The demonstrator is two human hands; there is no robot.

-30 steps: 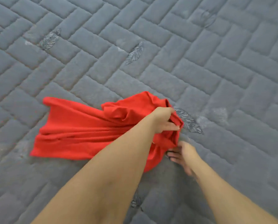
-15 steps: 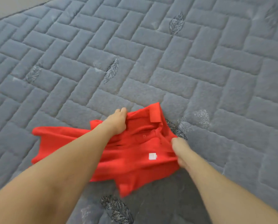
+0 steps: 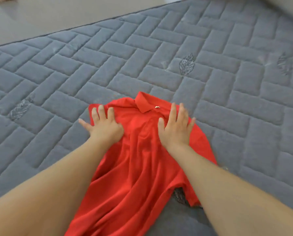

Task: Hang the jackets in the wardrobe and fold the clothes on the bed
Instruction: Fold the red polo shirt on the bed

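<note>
The shirt [image 3: 139, 160] lies on the bed [image 3: 244, 116], collar [image 3: 145, 103] beyond the fingertips — between both hands. Left hand [image 3: 104, 127] and right hand [image 3: 175, 129] rest flat on it, either side of its middle.

Smooth cloth shirt [image 3: 139, 160] — quilted matt mattress [image 3: 108, 65]
</note>
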